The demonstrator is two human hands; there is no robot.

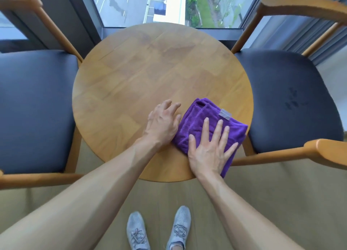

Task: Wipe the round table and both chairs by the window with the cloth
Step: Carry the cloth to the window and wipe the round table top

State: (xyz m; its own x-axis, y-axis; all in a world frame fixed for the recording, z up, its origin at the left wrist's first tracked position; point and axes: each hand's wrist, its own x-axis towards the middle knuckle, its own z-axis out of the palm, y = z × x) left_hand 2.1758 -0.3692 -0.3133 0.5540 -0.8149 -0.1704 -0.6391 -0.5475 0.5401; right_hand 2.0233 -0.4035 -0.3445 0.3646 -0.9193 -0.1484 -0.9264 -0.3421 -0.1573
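Shoes (pixel 157 229): grey, laced, one pair, bottom centre of the frame, on a tan floor (pixel 262 202). Forearms: two, bare, rising from the lower corners toward the table. Right hand (pixel 208 152): lower centre-right, palm down, fingers straight and spread, pressing flat on the cloth. Cloth (pixel 199 122): purple, folded, grey tag on its upper right edge; lies on the lower right part of the table, its lower right corner overhanging the rim. Left hand (pixel 163 122): just left of the cloth, palm down on the wood, fingers loosely bent and spread, holding nothing, its thumb side touching the cloth's edge. Table (pixel 131 77): round, light wood, centre of the frame; faint damp smears in its upper part. Left chair (pixel 35 107): wooden frame, dark blue seat, left edge of the frame. Right chair (pixel 293 99): same make, right edge, small dark marks on its seat. Window (pixel 169 5): top centre, showing road, building and greenery far below.
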